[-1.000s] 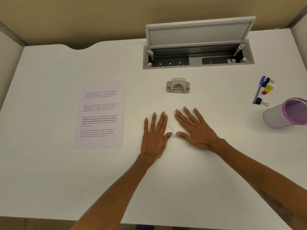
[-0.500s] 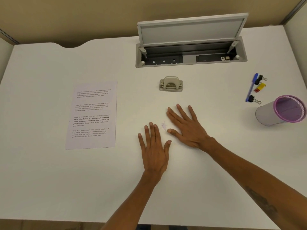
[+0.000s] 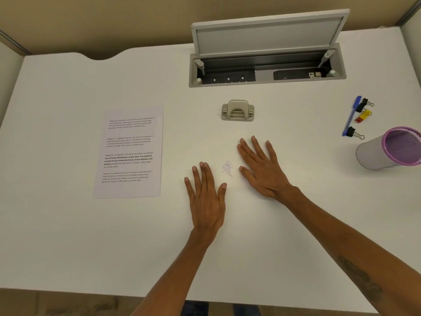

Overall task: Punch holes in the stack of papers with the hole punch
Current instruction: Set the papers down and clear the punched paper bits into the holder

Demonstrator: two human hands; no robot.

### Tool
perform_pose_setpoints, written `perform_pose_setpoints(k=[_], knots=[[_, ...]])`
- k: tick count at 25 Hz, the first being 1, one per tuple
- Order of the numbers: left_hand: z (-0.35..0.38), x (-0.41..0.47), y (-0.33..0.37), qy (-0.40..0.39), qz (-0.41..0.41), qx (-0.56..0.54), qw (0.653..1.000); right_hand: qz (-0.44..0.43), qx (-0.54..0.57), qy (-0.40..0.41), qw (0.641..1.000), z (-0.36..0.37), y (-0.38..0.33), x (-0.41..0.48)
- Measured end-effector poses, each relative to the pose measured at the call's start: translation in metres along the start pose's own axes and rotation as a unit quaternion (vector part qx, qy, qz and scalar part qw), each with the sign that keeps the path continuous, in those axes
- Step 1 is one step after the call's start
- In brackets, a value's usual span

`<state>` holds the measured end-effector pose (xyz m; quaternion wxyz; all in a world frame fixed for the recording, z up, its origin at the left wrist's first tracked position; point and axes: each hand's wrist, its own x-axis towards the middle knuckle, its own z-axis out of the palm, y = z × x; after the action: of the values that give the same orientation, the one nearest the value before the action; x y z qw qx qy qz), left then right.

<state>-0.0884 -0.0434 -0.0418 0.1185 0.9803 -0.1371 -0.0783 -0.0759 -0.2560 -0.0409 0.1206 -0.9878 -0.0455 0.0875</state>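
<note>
Lying flat on the white desk (image 3: 68, 224), palm down: left hand (image 3: 206, 199), fingers held close together, thumb angled out to its right, grasping nothing. Right hand (image 3: 264, 169): also flat and palm down, fingers spread apart, empty, set slightly farther from the person than the left.

Between the two hands, just off the left thumb and the right thumb: small heap of pale paper punchings (image 3: 227, 168), touched by neither hand as far as can be told.

Beyond the right hand's fingertips, apart from them: hole punch (image 3: 237, 110), beige-grey, standing free on the desk, no paper in it.

To the left of the left hand, well apart: stack of papers (image 3: 129, 153), printed text on the top sheet, lying flat; how many sheets cannot be told.

Farther beyond the punch: cable box (image 3: 266, 71) sunk in the desk, its lid (image 3: 268, 33) propped upright, sockets showing inside.

Well to the right of the right hand: blue pen (image 3: 350, 117), two black binder clips (image 3: 355, 132) by it, one yellow and red clip (image 3: 363, 116), and a mesh pen cup (image 3: 387, 149) with a purple rim, tipped on its side, mouth toward the right.
</note>
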Motion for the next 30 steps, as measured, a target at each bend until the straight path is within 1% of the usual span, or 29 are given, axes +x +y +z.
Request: perform_pose_setpoints(k=[2, 6, 9, 11, 13, 15, 20, 23, 25, 27, 30], knots=[[0.002, 0.0, -0.004, -0.009, 0.015, -0.001, 1.0, -0.017, -0.014, 0.0, 1.0, 0.004, -0.006, -0.005], [0.0, 0.011, 0.007, -0.024, 0.088, 0.016, 0.996, -0.05, -0.017, -0.001, 0.999, 0.01, -0.019, -0.02], [-0.005, 0.019, -0.002, -0.021, 0.094, 0.039, 0.995, -0.051, 0.016, -0.004, 0.999, 0.006, -0.022, -0.035], [-0.009, 0.02, -0.019, -0.023, 0.083, 0.074, 0.994, -0.08, -0.006, -0.012, 0.997, 0.007, -0.02, -0.053], [-0.011, 0.016, -0.03, -0.033, 0.103, 0.111, 0.988, -0.104, -0.048, -0.028, 0.993, 0.008, -0.016, -0.064], [-0.009, 0.011, -0.028, -0.049, 0.13, 0.128, 0.982, -0.104, -0.074, -0.03, 0.991, 0.008, -0.014, -0.061], [-0.006, 0.017, -0.01, -0.045, 0.136, 0.116, 0.983, -0.08, -0.083, -0.022, 0.993, 0.005, -0.016, -0.038], [-0.006, 0.021, -0.009, -0.05, 0.147, 0.113, 0.981, -0.074, -0.058, -0.012, 0.995, 0.01, -0.02, -0.038], [-0.008, 0.022, -0.016, -0.05, 0.138, 0.11, 0.983, -0.062, -0.026, 0.001, 0.998, 0.007, -0.02, -0.038], [-0.011, 0.02, -0.021, -0.046, 0.119, 0.112, 0.985, -0.015, -0.006, 0.027, 1.0, 0.002, -0.019, -0.036], [-0.009, 0.009, -0.018, -0.043, 0.107, 0.101, 0.988, 0.083, 0.032, 0.052, 0.995, 0.005, -0.032, -0.04]])
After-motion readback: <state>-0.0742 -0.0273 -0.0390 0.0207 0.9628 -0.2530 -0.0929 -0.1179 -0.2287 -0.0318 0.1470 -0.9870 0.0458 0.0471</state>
